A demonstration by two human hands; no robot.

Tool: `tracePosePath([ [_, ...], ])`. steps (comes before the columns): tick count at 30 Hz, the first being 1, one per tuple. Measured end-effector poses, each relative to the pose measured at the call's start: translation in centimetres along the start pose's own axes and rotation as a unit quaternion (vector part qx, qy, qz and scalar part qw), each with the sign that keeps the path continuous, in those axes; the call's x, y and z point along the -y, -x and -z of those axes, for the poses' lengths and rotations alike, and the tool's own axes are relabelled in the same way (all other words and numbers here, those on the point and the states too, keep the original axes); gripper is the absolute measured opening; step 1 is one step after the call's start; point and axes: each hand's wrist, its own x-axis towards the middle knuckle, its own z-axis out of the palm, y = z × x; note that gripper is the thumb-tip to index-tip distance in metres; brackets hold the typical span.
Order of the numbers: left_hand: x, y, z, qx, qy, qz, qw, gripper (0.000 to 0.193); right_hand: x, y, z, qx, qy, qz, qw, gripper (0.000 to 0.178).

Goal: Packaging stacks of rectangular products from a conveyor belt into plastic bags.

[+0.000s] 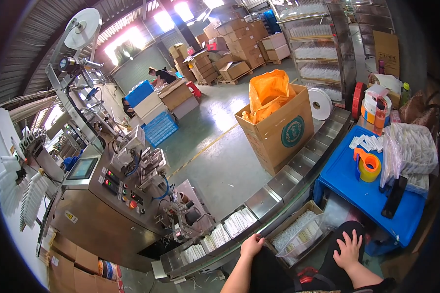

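Observation:
My left hand (pixel 251 245) rests at my left knee, beside the near rim of the steel conveyor (pixel 266 204). Its fingers are curled in loosely, and no object shows in them. My right hand (pixel 348 249) lies on my right knee with the fingers spread and nothing held. Close to the left hand, conveyor compartments hold bundles of slim white packets (pixel 239 222). Between my knees and the conveyor stands an open box (pixel 298 232) with a clear plastic bin of small pale pieces.
A steel machine (pixel 107 215) with a screen stands left. Beyond the conveyor is a carton (pixel 274 139) with an orange bag. The blue table (pixel 347 180) at right bears a tape dispenser (pixel 367 166) and bagged packets (pixel 413 146). A person (pixel 162 76) bends over boxes far off.

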Motion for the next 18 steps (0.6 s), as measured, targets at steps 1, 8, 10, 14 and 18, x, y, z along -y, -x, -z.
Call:
tracePosePath([
  [1, -0.05, -0.01, 0.05, 0.004, -0.001, 0.001, 1.0, 0.041, 0.05, -0.01, 0.06, 0.001, 0.002, 0.0, 1.0, 0.043],
  [8, -0.11, 0.06, 0.07, 0.001, 0.002, 0.003, 1.0, 0.041, 0.14, -0.01, 0.13, 0.0, 0.004, 0.001, 1.0, 0.042],
  [10, 0.05, 0.03, 0.05, 0.006, 0.003, 0.0, 1.0, 0.043, 0.07, -0.06, 0.02, -0.001, 0.005, 0.001, 1.0, 0.042],
  [14, -0.04, 0.08, 0.1, 0.01, 0.01, 0.005, 1.0, 0.043, 0.16, -0.08, 0.15, -0.002, 0.009, 0.003, 1.0, 0.043],
  [18, -0.08, 0.09, 0.08, 0.004, 0.007, -0.001, 1.0, 0.043, 0.25, -0.13, 0.34, -0.001, 0.007, 0.002, 1.0, 0.043],
])
